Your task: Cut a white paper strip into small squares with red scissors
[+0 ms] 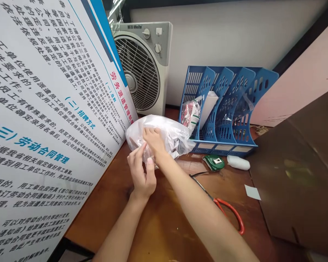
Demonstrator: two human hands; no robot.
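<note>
A white, translucent plastic bag (169, 127), bulging with contents I cannot make out, lies on the wooden table between the fan and the blue file rack. At its near side, my left hand (142, 169) grips the bag's edge, thumb and fingers around the film. My right hand (154, 142) crosses just above and beyond the left one, its fingers curled into the bag's plastic. The right fingertips are partly hidden by the folds.
A tall printed board (51, 109) leans at the left. Behind the bag stand a box fan (153, 65) and a blue file rack (224, 145). To the right lie a green tape measure (213, 162), a white roll (238, 162), red-handled scissors (233, 209) and a brown box (297, 182).
</note>
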